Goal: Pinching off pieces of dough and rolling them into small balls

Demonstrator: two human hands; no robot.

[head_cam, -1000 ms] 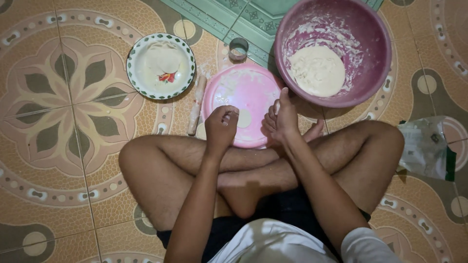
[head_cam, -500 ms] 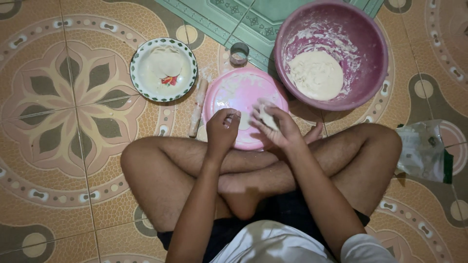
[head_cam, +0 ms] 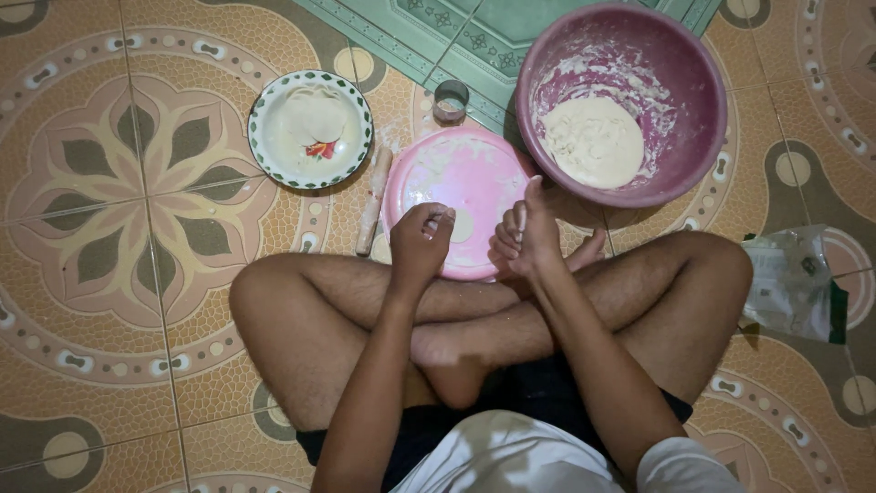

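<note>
Both hands sit over the near edge of the round pink plastic plate (head_cam: pixel 470 178), apart from each other. Left hand (head_cam: pixel 420 245) curled shut, pinching a small pale dough bit (head_cam: pixel 442 219). Right hand (head_cam: pixel 527 236) half closed, thumb up; contents can't tell. Large purple plastic bowl (head_cam: pixel 693 91) with dough lump (head_cam: pixel 593 141) just beyond right hand. Wooden rolling pin (head_cam: pixel 373 201) left of left hand.

Hidden under the left hand (head_cam: pixel 419 246) and right hand (head_cam: pixel 526 239): the near rim of the pink plate (head_cam: pixel 474 169). Too small to tell: whatever sits between the curled fingers. Cut off at the right edge: the plastic bag (head_cam: pixel 792 283). Partly covered by the plate: the rolling pin (head_cam: pixel 373 201).
</note>
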